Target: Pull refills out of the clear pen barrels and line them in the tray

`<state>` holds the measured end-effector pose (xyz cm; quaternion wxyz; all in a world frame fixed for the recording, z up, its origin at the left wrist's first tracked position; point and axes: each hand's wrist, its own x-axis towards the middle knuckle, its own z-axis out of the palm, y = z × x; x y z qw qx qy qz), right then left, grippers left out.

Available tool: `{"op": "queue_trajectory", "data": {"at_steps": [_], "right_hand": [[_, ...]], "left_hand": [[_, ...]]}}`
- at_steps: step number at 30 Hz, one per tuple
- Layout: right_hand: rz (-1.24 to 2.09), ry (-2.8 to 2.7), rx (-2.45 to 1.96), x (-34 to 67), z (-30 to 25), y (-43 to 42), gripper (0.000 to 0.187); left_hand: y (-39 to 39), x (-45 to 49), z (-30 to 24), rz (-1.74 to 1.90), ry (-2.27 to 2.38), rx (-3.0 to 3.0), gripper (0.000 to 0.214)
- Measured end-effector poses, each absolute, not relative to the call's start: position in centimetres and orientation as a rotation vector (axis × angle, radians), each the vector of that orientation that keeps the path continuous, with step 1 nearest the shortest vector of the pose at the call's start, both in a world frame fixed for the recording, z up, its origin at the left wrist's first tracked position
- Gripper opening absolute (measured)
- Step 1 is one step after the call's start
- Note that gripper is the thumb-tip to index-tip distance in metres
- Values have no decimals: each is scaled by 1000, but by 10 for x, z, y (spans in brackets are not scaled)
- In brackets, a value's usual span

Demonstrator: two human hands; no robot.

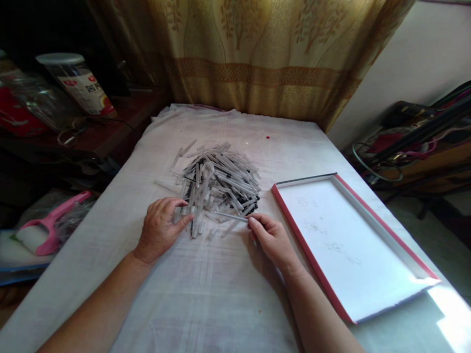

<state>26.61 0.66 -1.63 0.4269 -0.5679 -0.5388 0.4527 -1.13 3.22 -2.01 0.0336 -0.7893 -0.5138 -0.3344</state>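
Forearms come in from the bottom edge and meet over the white-clothed desk. The right hand pinches one thin clear tube by its end, fingers closed narrowly on it, so that the tube lies almost flat and its far end points into the near edge of the pile. That pile is a loose, criss-crossed heap of like tubes, some with black parts, at the middle of the desk. The left hand rests at its near left corner, fingers loosely curled and touching a few pieces — whether it grips one I cannot tell. The risk, as I judge it, sits in that thin end-grip: a tube held only at its tip could swivel or slip, and its free end may catch the heap and drag neighbours out. Pieces this round and light could also roll across the smooth cloth toward the desk's edge. To the right, near the hand yet apart from the pile, lies a shallow red-edged tray — its low rim could snag a tube brought in flat.
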Motion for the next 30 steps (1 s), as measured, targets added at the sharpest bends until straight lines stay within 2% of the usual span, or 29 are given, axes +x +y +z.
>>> {"op": "queue_trajectory", "data": {"at_steps": [7,14,20,26,30], "right_hand": [[1178,-1244,-1408,270,-15,10,35],[1195,-1264,-1411,269,-15,10,30],[1220,-1238,-1392,269,-15,9,30],[1311,-1236,-1342,266,-13,5,32],[1354,-1244,-1336,261,-12,3,32]], "left_hand": [[34,-10,-25,-808,-1644,-2443,27],[31,-3,-19,-907,-1597,-2413,16],[26,3,-15,-1423,-1781,-2474,11],[20,17,-11,-2267,-2234,-2440,34],[17,24,-4,-2556,-2580,-2241,36]]}}
